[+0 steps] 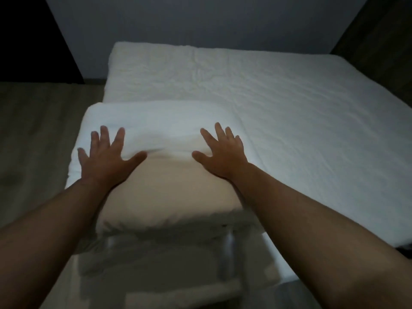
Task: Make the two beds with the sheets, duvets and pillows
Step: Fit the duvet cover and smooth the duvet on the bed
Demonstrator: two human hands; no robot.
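Both of your hands lie flat with fingers straight and spread wide, holding nothing. Your left hand presses on the left part of the pillow, and your right hand presses on its right part. The 2 thumbs point toward each other, well apart.

The pillow is cream. A white pillowcase covers its far part only, and the case's bunched hem runs across between your thumbs, with your fingers resting on the white cloth. The near part of the pillow is bare.

The pillow sits at the near left corner of the bed, with its left end reaching out past the bed's left edge. A white sheet, lightly wrinkled, covers the rest of the bed up to the far edge.

Below the pillow's near end is a blurred pile of pale fabric; you cannot tell what it rests on. Grey floor lies beyond the left edge, and a plain wall stands behind the far edge.
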